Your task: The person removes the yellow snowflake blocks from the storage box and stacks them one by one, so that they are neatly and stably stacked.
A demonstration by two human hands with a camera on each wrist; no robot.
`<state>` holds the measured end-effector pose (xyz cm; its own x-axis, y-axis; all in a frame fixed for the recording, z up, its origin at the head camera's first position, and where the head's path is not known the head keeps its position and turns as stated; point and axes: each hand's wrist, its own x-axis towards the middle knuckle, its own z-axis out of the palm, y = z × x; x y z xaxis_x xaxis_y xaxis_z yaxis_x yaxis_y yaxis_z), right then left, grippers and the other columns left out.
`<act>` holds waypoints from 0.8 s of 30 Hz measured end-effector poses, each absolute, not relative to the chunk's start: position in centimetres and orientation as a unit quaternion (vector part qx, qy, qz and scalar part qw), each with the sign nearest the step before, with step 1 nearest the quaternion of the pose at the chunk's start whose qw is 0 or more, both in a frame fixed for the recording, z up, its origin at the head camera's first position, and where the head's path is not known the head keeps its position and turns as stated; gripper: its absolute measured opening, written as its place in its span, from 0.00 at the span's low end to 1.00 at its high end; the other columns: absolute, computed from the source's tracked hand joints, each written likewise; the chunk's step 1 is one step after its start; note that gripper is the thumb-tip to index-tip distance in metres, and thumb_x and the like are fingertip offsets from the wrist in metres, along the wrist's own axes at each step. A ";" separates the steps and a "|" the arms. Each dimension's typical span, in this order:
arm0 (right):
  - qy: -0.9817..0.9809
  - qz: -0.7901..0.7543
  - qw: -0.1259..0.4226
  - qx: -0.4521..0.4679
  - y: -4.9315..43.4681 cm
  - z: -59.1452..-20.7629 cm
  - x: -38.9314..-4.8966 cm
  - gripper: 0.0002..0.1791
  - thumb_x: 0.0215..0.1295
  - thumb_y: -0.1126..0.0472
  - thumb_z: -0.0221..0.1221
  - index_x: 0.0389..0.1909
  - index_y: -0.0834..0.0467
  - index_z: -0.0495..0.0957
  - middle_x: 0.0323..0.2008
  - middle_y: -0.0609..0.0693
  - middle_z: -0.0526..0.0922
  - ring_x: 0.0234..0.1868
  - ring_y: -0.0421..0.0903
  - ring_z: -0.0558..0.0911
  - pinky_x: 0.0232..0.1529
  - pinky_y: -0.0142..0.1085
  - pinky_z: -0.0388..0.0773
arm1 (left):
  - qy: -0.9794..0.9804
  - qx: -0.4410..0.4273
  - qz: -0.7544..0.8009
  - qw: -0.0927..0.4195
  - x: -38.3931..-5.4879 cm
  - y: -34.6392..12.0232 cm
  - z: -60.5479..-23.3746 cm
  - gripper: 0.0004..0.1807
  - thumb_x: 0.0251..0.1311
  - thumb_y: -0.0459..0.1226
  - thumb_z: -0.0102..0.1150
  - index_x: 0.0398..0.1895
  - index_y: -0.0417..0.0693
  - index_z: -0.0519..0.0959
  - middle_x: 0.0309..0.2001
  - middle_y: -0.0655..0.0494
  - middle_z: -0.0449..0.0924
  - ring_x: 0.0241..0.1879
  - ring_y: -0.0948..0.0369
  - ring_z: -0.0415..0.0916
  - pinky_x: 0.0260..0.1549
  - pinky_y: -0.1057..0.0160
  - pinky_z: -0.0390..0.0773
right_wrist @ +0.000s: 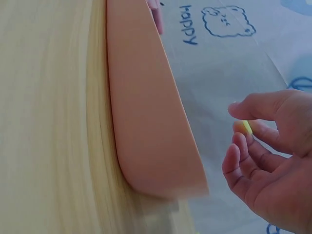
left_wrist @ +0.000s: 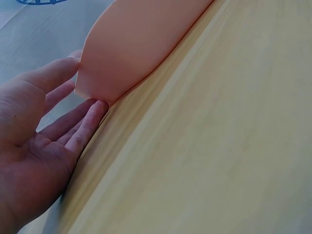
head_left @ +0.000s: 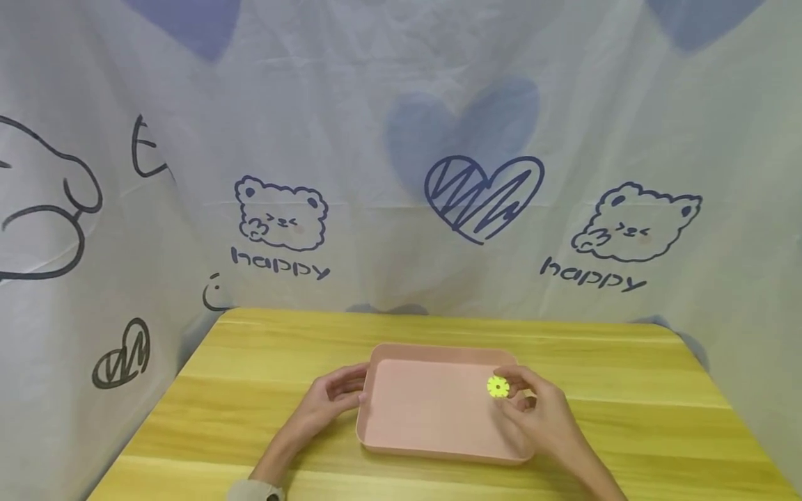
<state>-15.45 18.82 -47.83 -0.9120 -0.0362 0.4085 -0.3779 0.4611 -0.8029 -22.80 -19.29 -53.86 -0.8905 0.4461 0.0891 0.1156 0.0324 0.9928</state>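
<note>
A shallow pink tray lies on the wooden table, its inside showing bare. At its left end my left hand holds the side wall; the left wrist view has the thumb at the rim and other fingertips low on the wall. Over the tray's right side, my right hand pinches a small yellow notched disc with a hole in its centre. In the right wrist view the disc appears edge-on between thumb and fingers, above the level of the rim.
The yellow wood-grain table extends around the tray on all sides. Behind it hangs a pale curtain printed with hearts, bears and the word happy. Another stretch of curtain runs along the left.
</note>
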 end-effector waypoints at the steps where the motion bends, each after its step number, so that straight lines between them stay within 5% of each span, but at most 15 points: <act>1: -0.838 0.502 0.175 0.124 19.2 -47.9 -15.4 0.22 0.52 0.77 0.73 0.49 0.60 0.84 0.32 0.46 0.80 0.35 0.39 0.78 0.28 0.29 0.83 | 0.707 0.200 0.667 0.123 -22.9 -19.3 -53.8 0.33 0.68 0.31 0.65 0.74 0.36 0.66 0.70 0.36 0.70 0.67 0.44 0.72 0.61 0.62 0.79; 12: -0.853 0.465 0.209 0.111 22.8 -48.2 -15.5 0.21 0.51 0.73 0.76 0.47 0.60 0.85 0.34 0.48 0.76 0.34 0.40 0.74 0.26 0.27 0.80 | 0.703 0.207 0.669 0.126 -22.9 -19.2 -54.0 0.32 0.69 0.30 0.63 0.74 0.36 0.66 0.69 0.36 0.71 0.66 0.42 0.72 0.60 0.61 0.80; 24: -0.871 0.448 0.180 0.094 26.1 -48.3 -16.2 0.20 0.56 0.70 0.74 0.50 0.62 0.83 0.34 0.49 0.77 0.37 0.36 0.77 0.33 0.27 0.84 | 0.697 0.216 0.671 0.127 -22.9 -19.4 -53.8 0.32 0.70 0.29 0.62 0.75 0.34 0.65 0.69 0.33 0.70 0.67 0.38 0.70 0.60 0.61 0.80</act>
<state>-16.20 26.07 -48.32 -0.9177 -0.0015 0.3973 -0.3243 0.5807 -0.7468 -22.89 -19.38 -53.78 -0.8745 0.4715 0.1136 0.1314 0.0049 0.9913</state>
